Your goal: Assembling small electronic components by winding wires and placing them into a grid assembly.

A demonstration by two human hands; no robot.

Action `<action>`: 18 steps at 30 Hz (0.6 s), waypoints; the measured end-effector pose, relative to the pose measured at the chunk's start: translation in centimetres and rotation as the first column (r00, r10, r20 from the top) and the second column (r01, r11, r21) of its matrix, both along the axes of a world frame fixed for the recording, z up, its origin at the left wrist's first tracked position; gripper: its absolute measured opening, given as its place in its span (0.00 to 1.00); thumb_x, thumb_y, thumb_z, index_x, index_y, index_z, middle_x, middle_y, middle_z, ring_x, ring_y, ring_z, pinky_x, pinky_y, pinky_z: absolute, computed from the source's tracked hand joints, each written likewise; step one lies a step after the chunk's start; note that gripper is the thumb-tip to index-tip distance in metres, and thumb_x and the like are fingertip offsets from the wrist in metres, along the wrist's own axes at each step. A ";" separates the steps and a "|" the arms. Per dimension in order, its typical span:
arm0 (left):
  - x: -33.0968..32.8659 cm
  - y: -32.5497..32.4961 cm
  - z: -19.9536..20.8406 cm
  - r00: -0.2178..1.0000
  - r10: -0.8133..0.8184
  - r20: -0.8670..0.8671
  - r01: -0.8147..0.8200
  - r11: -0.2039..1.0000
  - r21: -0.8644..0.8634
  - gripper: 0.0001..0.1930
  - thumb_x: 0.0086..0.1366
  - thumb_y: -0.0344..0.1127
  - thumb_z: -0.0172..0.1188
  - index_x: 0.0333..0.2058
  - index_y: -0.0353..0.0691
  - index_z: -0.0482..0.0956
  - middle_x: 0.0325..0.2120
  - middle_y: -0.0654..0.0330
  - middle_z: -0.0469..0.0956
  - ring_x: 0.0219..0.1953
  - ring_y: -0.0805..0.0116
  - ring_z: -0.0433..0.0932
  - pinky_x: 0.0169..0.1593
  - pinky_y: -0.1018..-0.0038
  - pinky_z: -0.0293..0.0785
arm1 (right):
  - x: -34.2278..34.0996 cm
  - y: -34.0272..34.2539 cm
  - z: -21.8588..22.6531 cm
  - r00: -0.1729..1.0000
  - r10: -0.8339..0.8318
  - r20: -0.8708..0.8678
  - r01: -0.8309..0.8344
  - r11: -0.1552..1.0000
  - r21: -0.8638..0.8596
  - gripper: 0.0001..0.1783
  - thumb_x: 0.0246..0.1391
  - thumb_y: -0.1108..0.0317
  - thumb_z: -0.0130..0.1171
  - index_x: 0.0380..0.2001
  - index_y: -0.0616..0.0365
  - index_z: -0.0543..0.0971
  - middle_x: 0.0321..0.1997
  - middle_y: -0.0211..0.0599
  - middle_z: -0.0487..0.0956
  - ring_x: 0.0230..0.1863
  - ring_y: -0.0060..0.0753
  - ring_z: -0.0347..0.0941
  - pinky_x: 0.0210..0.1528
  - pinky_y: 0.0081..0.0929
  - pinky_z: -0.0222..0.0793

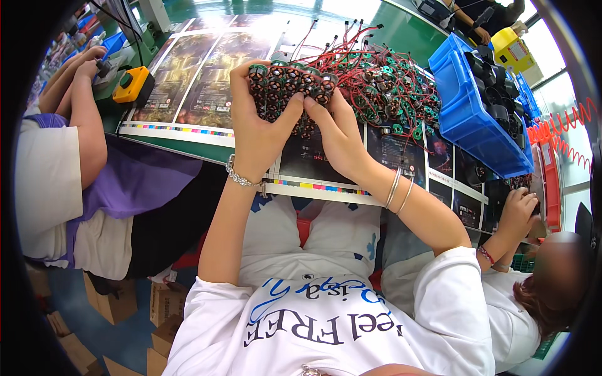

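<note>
Between my two hands is a block of small round black parts with copper-coloured insides (282, 91), packed side by side in rows. My left hand (254, 128) is wrapped round its left side, the thumb pressed on the near face. From the right, my right hand (342, 135) grips the same block, its thumb beside the left thumb. Thin red and black wires stick out behind the block. Just beyond, to the right, lies a tangled heap of small green circuit boards with red and black wires (398, 88). The exact kind of the held parts is unclear.
Printed sheets (207, 72) cover the green table. A blue crate (451, 94) of black round parts stands at the right. A yellow box with a green button (133, 86) sits at the left. Co-workers sit on both sides, and a red coiled hose (564, 128) hangs far right.
</note>
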State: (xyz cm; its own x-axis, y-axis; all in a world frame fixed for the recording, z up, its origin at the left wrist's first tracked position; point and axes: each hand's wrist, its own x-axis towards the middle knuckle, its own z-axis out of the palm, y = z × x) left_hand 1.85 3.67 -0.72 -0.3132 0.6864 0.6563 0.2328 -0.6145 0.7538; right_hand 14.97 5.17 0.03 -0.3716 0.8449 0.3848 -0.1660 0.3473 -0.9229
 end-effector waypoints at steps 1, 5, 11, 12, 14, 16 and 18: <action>0.0 0.0 0.0 1.000 0.003 -0.002 -0.003 1.000 0.004 0.27 0.51 0.25 0.62 0.50 0.42 0.64 0.39 0.58 0.73 0.35 0.69 0.74 0.40 0.75 0.73 | 0.0 0.0 0.0 1.000 0.001 -0.001 -0.001 1.000 0.002 0.13 0.60 0.73 0.46 0.47 0.64 0.69 0.38 0.37 0.77 0.33 0.24 0.67 0.38 0.20 0.64; 0.0 -0.5 0.1 0.999 -0.042 0.008 0.042 0.997 -0.060 0.27 0.53 0.21 0.59 0.53 0.41 0.63 0.44 0.58 0.71 0.42 0.69 0.72 0.48 0.75 0.70 | 0.0 0.3 -0.3 0.999 0.034 -0.019 -0.034 0.999 0.009 0.13 0.60 0.73 0.47 0.48 0.64 0.69 0.38 0.37 0.77 0.35 0.25 0.69 0.39 0.22 0.65; 0.2 -0.5 0.4 0.999 -0.008 0.054 0.011 0.999 -0.045 0.19 0.57 0.25 0.57 0.48 0.41 0.67 0.37 0.59 0.74 0.36 0.71 0.73 0.42 0.76 0.71 | -0.4 -0.1 -0.1 1.000 0.014 -0.002 -0.014 0.997 0.070 0.14 0.60 0.74 0.49 0.49 0.65 0.68 0.40 0.39 0.78 0.38 0.28 0.72 0.41 0.25 0.68; 0.2 -0.6 0.5 0.999 -0.007 0.053 0.010 0.999 -0.046 0.19 0.57 0.25 0.57 0.48 0.41 0.67 0.37 0.59 0.74 0.36 0.71 0.73 0.42 0.76 0.71 | -0.4 -0.2 0.0 1.000 0.015 -0.003 -0.015 0.997 0.069 0.14 0.60 0.74 0.49 0.49 0.65 0.68 0.40 0.39 0.78 0.38 0.28 0.72 0.41 0.25 0.68; -0.1 -0.9 0.7 0.994 -0.041 0.105 0.047 0.997 -0.056 0.16 0.60 0.26 0.53 0.48 0.40 0.68 0.40 0.59 0.73 0.40 0.71 0.72 0.47 0.76 0.68 | -0.1 -0.2 0.1 0.994 -0.001 0.108 -0.011 0.994 0.106 0.15 0.59 0.74 0.50 0.50 0.65 0.68 0.41 0.41 0.78 0.39 0.29 0.73 0.41 0.26 0.69; -0.3 -1.1 0.8 0.985 -0.073 0.156 0.084 0.994 -0.063 0.13 0.64 0.27 0.49 0.48 0.39 0.69 0.43 0.59 0.73 0.43 0.71 0.71 0.51 0.77 0.65 | 0.1 -0.2 0.2 0.976 -0.020 0.217 -0.012 0.990 0.144 0.16 0.59 0.75 0.51 0.50 0.65 0.68 0.43 0.42 0.78 0.40 0.31 0.73 0.42 0.27 0.69; -0.2 -1.2 0.7 0.987 -0.046 0.153 0.055 0.997 -0.059 0.12 0.65 0.29 0.47 0.48 0.39 0.70 0.42 0.59 0.73 0.43 0.72 0.70 0.51 0.77 0.64 | 0.2 -0.2 0.3 0.976 -0.015 0.217 -0.017 0.990 0.144 0.17 0.59 0.75 0.52 0.51 0.66 0.67 0.43 0.42 0.78 0.39 0.31 0.73 0.41 0.27 0.69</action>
State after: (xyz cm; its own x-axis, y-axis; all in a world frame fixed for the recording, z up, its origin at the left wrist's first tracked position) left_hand 1.69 2.50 0.01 -0.3695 0.7423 0.5590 0.0829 -0.5728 0.8155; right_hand 15.15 4.97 0.30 -0.4601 0.7863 0.4124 0.0320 0.4788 -0.8773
